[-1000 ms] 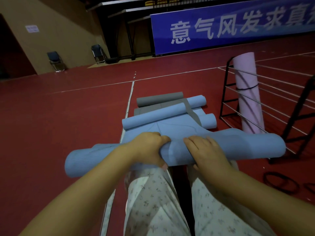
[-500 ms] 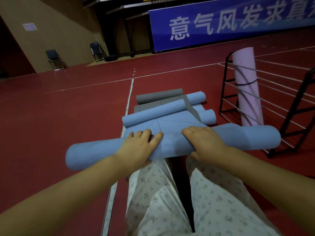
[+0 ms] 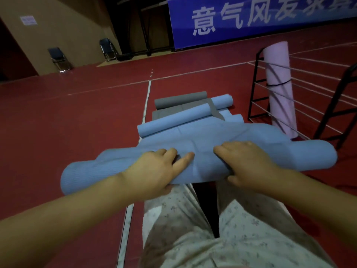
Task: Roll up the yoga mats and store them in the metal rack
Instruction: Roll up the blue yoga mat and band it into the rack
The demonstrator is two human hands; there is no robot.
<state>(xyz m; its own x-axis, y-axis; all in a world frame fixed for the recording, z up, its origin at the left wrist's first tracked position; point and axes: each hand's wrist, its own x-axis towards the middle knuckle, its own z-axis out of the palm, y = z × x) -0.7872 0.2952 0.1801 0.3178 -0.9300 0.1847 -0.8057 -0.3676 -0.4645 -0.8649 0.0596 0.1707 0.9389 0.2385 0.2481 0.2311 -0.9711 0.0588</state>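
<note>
Underfoot you have red sports flooring (image 3: 67, 132) crossed by a white line (image 3: 145, 105), with a blue banner (image 3: 251, 18) along the far wall and two folding chairs (image 3: 58, 59) at far left. Your left hand (image 3: 154, 171) and right hand (image 3: 249, 163) both curl their fingers over the half-rolled blue mat (image 3: 201, 151), thumbs tucked beneath. Beyond it lie more blue and grey mats (image 3: 181, 97). To the right the metal rack (image 3: 257, 89) holds an upright pink mat (image 3: 280, 89); bare floor spreads wide on your left.

Sports hall: red court floor (image 3: 77, 120), blue banner (image 3: 251, 18), folding chairs (image 3: 59, 59).
</note>
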